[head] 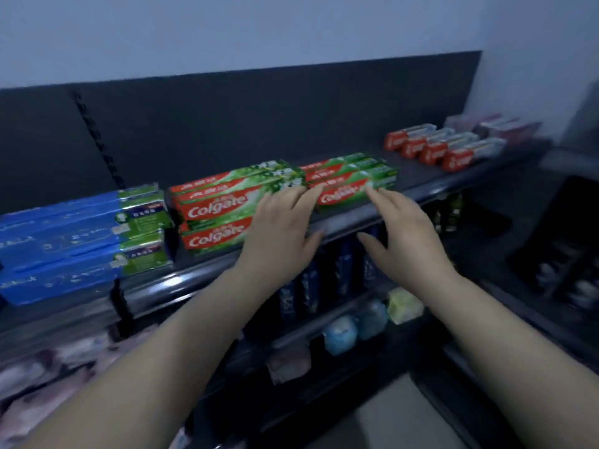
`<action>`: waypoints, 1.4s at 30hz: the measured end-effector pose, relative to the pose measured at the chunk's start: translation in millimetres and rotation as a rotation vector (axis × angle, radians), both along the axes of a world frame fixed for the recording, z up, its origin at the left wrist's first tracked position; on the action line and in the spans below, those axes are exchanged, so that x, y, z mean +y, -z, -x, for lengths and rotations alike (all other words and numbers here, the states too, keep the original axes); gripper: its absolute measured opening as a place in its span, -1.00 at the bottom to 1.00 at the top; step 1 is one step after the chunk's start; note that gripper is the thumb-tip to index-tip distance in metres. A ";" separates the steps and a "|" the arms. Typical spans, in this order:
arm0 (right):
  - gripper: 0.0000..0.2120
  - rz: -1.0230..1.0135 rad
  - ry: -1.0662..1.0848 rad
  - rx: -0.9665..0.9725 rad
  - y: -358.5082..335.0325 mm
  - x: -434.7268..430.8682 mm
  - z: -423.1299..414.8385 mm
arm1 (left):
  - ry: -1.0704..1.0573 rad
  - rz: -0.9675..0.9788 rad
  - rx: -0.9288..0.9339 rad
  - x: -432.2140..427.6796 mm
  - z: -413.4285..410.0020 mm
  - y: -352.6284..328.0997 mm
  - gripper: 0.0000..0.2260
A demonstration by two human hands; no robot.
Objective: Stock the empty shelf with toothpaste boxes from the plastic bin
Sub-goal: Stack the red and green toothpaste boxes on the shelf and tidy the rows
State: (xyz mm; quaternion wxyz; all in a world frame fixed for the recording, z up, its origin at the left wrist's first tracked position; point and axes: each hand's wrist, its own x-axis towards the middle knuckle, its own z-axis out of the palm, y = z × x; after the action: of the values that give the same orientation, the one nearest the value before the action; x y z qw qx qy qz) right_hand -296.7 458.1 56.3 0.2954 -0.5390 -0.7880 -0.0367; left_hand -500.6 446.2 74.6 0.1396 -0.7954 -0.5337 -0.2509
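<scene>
Where green-and-red cardboard toothpaste boxes (351, 181) lie in stacked rows on the dark metal shelf (418, 176), left hand (275, 228) and right hand (400, 233) flank them, fingers released, likely squaring faces; bin unseen.

I see my left hand (278, 228) and right hand (402, 234) bare, forearms unsleeved, no rings or watch.

Before our two open hands we count four red-and-white cardboard toothpaste boxes (444, 147) far right, beyond our right hand.
</scene>
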 end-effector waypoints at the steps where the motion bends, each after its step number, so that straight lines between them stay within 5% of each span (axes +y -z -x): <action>1: -0.35 0.016 0.060 -0.026 6.5 -15.5 -14.5 | 0.032 0.025 0.006 -4.8 -14.4 8.4 -0.45; 13: -0.36 0.094 0.601 -0.030 40.8 -218.9 -195.0 | 0.526 0.220 -0.047 -104.1 -222.2 55.0 -0.37; 24: -0.36 0.217 1.063 0.092 76.1 -506.4 -358.4 | 0.996 0.397 0.013 -317.4 -449.5 88.3 -0.36; 33: -0.31 0.408 1.459 0.250 131.5 -669.3 -425.9 | 1.218 0.579 0.238 -432.6 -557.3 134.7 -0.32; 42: -0.32 0.485 1.657 0.462 161.0 -702.5 -458.2 | 1.538 0.564 0.565 -472.7 -660.8 183.1 -0.39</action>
State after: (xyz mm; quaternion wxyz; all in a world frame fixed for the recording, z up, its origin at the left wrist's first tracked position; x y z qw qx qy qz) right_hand 161.5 -244.4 -104.7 0.2031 -0.9770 -0.0527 0.0389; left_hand 160.3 -26.5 -108.5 -0.1442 -0.9730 0.1648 0.0730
